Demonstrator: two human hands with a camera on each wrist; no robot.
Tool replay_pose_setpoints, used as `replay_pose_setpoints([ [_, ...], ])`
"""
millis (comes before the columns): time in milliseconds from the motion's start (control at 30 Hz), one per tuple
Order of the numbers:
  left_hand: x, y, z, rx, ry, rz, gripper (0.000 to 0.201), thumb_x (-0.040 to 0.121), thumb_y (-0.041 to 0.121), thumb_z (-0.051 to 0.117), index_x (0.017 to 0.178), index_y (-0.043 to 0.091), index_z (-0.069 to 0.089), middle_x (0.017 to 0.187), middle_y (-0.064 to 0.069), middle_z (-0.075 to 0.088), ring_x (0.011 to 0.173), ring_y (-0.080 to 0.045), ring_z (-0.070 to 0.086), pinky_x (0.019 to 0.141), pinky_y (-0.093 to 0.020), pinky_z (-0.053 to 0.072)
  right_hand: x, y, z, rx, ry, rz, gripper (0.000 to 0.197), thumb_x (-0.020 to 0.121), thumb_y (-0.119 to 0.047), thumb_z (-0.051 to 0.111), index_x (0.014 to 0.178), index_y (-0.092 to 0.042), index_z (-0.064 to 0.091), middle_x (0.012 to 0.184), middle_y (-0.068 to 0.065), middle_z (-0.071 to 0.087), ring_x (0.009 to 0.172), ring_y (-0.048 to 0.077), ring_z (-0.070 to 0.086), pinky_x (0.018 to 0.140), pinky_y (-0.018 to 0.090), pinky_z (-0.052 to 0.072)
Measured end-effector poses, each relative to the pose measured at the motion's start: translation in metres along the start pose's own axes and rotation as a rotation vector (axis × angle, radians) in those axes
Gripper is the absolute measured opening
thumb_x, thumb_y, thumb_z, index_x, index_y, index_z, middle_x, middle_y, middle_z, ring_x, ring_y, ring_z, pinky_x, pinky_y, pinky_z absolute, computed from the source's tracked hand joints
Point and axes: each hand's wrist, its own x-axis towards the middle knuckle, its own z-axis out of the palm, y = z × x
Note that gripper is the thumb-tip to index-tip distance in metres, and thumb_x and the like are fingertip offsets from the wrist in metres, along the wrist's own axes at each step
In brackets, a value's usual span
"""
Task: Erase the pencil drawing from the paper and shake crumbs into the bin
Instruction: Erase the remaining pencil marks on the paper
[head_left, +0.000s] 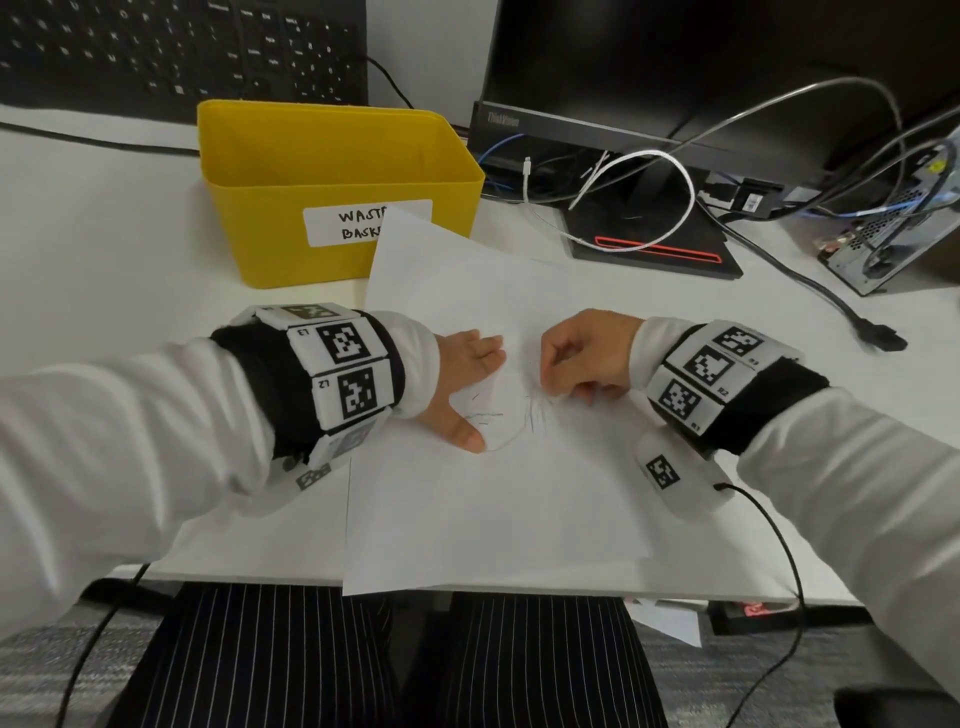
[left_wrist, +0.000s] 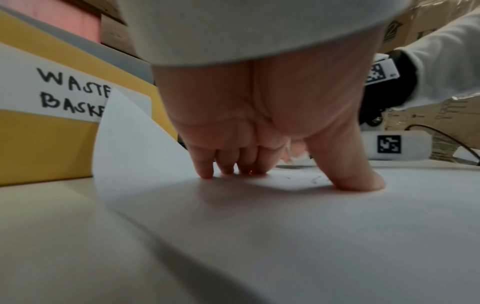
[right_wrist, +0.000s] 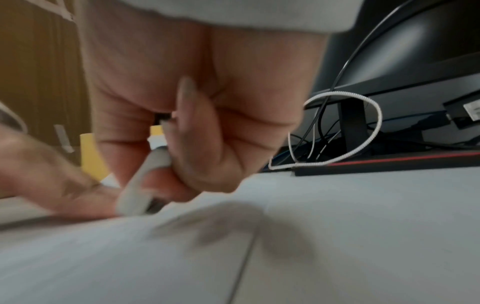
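While both hands work over the sheet, the scene reads as follows.

Paper: the paper (head_left: 493, 499) lies flat on the white desk (head_left: 104, 249), its near edge hanging a little past the desk's front edge and its far corner curling up against the front of the bin.

Drawing: the pencil drawing (head_left: 511, 410) sits in the middle of the sheet between the two hands, showing as faint curved strokes and short dark lines.

Left hand: the left hand (head_left: 465, 379) presses down on the paper, fingers straight and close together, thumb spread toward the person; the left wrist view shows the fingertips (left_wrist: 206, 173) and the thumb tip planted on the sheet.

Right hand: the right hand (head_left: 584, 358) is curled, its fingers clamped around a whitish eraser (right_wrist: 141, 185) whose lower end meets the paper just beside the left thumb.

Eraser: in the blurred right wrist view it looks like a pale, rounded stick with a darker smudged tip, though its exact shape is hard to tell.

Bin: the yellow bin (head_left: 291, 228), with a handwritten label reading partly "WASTE BASKE", stands on the desk beyond the left hand, touching the paper's raised corner.

Behind: a black keyboard (head_left: 176, 47), a monitor (head_left: 675, 78) on its stand, and a white cable (head_left: 670, 171) looped near the stand.
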Motion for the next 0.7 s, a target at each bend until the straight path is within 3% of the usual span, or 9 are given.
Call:
replay_pose_setpoints([
  [167, 0.0, 0.0, 0.0, -0.013, 0.012, 0.001, 0.097, 0.089, 0.052, 0.049, 0.149, 0.01, -0.015, 0.157, -0.002, -0.02, 0.146, -0.018, -0.017, 0.121, -0.035, 0.0, 0.012, -0.011, -0.025, 0.073, 0.204, -0.012, 0.008, 0.087, -0.01, 0.056, 0.081, -0.015, 0.059, 0.062, 0.004, 0.061, 0.051, 0.021, 0.051, 0.043, 0.024, 0.045],
  [267, 0.0, -0.001, 0.001, -0.041, 0.024, -0.015, 0.099, 0.088, 0.052, 0.051, 0.149, 0.011, -0.015, 0.157, -0.002, -0.02, 0.146, -0.018, -0.016, 0.121, -0.034, -0.002, 0.019, -0.018, -0.019, 0.067, 0.178, -0.036, 0.007, 0.089, -0.009, 0.054, 0.089, -0.016, 0.057, 0.065, 0.003, 0.061, 0.052, 0.02, 0.054, 0.051, 0.026, 0.05],
  [400, 0.001, -0.002, 0.001, -0.041, 0.024, -0.024, 0.1, 0.087, 0.052, 0.052, 0.149, 0.01, -0.015, 0.158, -0.003, -0.019, 0.146, -0.019, -0.016, 0.12, -0.033, -0.002, 0.024, -0.018, -0.007, 0.002, 0.213, -0.066, 0.003, 0.088, -0.017, 0.058, 0.089, -0.02, 0.059, 0.064, 0.0, 0.06, 0.046, 0.015, 0.053, 0.05, 0.026, 0.05],
  [467, 0.002, -0.001, 0.001, -0.034, 0.026, -0.027, 0.1, 0.087, 0.053, 0.051, 0.149, 0.009, -0.015, 0.158, -0.004, -0.019, 0.146, -0.019, -0.016, 0.119, -0.033, -0.002, 0.022, -0.015, -0.006, -0.051, 0.201, -0.062, 0.004, 0.085, -0.018, 0.06, 0.084, -0.021, 0.059, 0.06, 0.0, 0.059, 0.033, 0.005, 0.048, 0.044, 0.021, 0.046],
  [533, 0.002, 0.0, 0.0, -0.027, 0.029, -0.031, 0.1, 0.088, 0.052, 0.051, 0.149, 0.008, -0.015, 0.158, -0.004, -0.018, 0.146, -0.02, -0.015, 0.119, -0.033, -0.002, 0.017, -0.012, -0.009, -0.073, 0.099, -0.045, 0.002, 0.083, -0.015, 0.063, 0.084, -0.017, 0.062, 0.056, 0.001, 0.058, 0.026, 0.003, 0.04, 0.037, 0.016, 0.038],
  [600, 0.002, 0.0, 0.0, -0.021, 0.029, -0.03, 0.101, 0.087, 0.053, 0.051, 0.149, 0.008, -0.014, 0.158, -0.005, -0.018, 0.147, -0.021, -0.015, 0.119, -0.033, -0.001, 0.015, -0.013, -0.013, -0.084, 0.027, -0.025, 0.004, 0.08, -0.013, 0.065, 0.084, -0.013, 0.065, 0.055, 0.002, 0.059, 0.027, 0.004, 0.041, 0.034, 0.013, 0.036],
  [700, 0.001, -0.001, 0.0, -0.025, 0.027, -0.028, 0.1, 0.087, 0.053, 0.051, 0.149, 0.01, -0.014, 0.158, -0.003, -0.019, 0.147, -0.019, -0.015, 0.119, -0.034, -0.001, 0.023, -0.02, -0.016, -0.105, 0.141, -0.04, 0.003, 0.082, -0.017, 0.064, 0.082, -0.018, 0.062, 0.061, 0.0, 0.062, 0.036, 0.007, 0.05, 0.043, 0.018, 0.045],
])
